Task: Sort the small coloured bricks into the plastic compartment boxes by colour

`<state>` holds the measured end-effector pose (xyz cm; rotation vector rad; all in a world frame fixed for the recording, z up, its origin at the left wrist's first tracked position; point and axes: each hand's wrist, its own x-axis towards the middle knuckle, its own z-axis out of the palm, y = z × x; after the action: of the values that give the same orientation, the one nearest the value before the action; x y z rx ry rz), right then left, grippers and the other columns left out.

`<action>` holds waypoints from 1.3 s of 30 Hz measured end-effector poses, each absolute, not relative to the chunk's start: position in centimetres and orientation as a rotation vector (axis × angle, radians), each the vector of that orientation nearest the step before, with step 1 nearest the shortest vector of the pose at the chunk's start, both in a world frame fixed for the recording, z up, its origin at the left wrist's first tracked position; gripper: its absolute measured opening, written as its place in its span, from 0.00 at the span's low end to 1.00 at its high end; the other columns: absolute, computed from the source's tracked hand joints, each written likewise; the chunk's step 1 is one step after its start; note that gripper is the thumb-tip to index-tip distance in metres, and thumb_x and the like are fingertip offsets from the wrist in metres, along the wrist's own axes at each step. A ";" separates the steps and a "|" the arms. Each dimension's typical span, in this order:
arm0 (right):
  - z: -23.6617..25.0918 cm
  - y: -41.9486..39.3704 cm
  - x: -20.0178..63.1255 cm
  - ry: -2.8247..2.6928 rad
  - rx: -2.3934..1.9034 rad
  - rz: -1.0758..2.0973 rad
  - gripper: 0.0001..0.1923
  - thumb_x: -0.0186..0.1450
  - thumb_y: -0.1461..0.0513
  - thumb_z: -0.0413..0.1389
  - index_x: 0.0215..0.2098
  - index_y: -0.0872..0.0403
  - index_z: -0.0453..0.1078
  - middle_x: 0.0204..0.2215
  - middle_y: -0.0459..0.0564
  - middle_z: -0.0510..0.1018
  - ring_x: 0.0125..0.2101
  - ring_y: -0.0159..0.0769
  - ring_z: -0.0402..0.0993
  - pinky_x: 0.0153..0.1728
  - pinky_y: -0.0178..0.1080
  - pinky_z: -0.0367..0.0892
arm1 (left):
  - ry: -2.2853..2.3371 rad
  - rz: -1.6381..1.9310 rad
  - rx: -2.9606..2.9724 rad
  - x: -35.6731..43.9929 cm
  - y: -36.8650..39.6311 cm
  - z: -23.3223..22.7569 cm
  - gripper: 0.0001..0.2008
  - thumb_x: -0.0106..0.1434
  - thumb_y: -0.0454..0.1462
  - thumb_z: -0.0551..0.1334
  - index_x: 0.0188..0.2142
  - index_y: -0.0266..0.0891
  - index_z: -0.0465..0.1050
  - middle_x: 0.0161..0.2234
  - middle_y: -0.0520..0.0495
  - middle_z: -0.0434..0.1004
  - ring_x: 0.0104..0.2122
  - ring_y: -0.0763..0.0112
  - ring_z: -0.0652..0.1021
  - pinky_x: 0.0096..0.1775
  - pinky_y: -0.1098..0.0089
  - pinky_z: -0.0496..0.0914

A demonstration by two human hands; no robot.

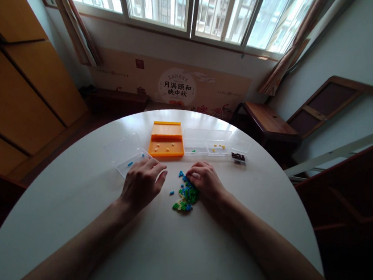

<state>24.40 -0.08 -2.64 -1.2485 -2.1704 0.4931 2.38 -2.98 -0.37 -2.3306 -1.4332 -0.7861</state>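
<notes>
A loose pile of small toy building bricks (187, 196), mostly green and blue with some pale ones, lies on the white table. My right hand (207, 180) is at the pile's far right edge, thumb and fingertips closed together; what they pinch is hidden. A single blue brick (171, 193) sits just left of the pile. My left hand (143, 180) reaches over the near right side of an open clear plastic box (121, 168), fingers stretched forward and thumb apart. Several blue bricks (130, 163) are in that box. The left fingertips are partly hidden.
Behind the hands stands an open orange box (165, 155) with a few pale bricks. To its right are a clear box (195, 152) with a green brick, another (217, 153) with yellow bricks, and a small one with dark brown pieces (238, 157). The round table's edge (107, 123) curves behind.
</notes>
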 end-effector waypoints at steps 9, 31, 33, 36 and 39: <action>-2.0 0.1 23.9 -2.211 -1.401 0.539 0.05 0.61 0.67 0.57 0.32 0.54 0.76 0.34 0.49 0.73 0.39 0.37 0.69 0.44 0.40 0.62 | -1.412 -0.761 -2.399 2.4 -3.1 -0.6 0.08 0.64 0.36 0.57 0.34 0.39 0.75 0.32 0.46 0.76 0.34 0.62 0.75 0.37 0.63 0.68; -1.4 -1.6 22.7 -2.056 -1.040 0.743 0.02 0.63 0.65 0.56 0.32 0.55 0.71 0.34 0.47 0.72 0.33 0.31 0.69 0.39 0.36 0.65 | -1.030 -0.907 -2.456 3.7 -3.9 0.0 0.09 0.65 0.34 0.59 0.29 0.40 0.74 0.25 0.50 0.74 0.29 0.69 0.70 0.35 0.68 0.64; -1.7 -1.4 22.9 -1.995 -1.085 0.695 0.03 0.62 0.65 0.56 0.32 0.54 0.72 0.33 0.47 0.73 0.33 0.32 0.69 0.38 0.36 0.65 | -1.054 -0.890 -2.431 3.3 -3.6 -0.1 0.08 0.65 0.34 0.59 0.29 0.40 0.74 0.26 0.50 0.75 0.29 0.68 0.71 0.35 0.67 0.65; -2.2 -1.0 23.5 -1.863 -1.227 0.609 0.04 0.62 0.65 0.55 0.32 0.54 0.73 0.31 0.47 0.74 0.31 0.32 0.69 0.37 0.36 0.65 | -1.242 -0.987 -2.273 1.7 -2.8 -0.2 0.07 0.64 0.36 0.60 0.31 0.40 0.75 0.28 0.49 0.77 0.31 0.66 0.73 0.37 0.67 0.67; -2.6 -0.9 24.0 -1.829 -1.329 0.574 0.05 0.62 0.65 0.55 0.33 0.55 0.74 0.31 0.48 0.75 0.30 0.33 0.69 0.36 0.37 0.65 | -1.521 -1.123 -2.056 -0.5 -1.8 -0.2 0.08 0.63 0.39 0.60 0.32 0.38 0.76 0.30 0.47 0.78 0.31 0.64 0.73 0.36 0.66 0.68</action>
<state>24.02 -0.93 -2.59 -1.3293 -1.8286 0.5744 -0.50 -1.83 -0.23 -2.0562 -1.5212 -1.1225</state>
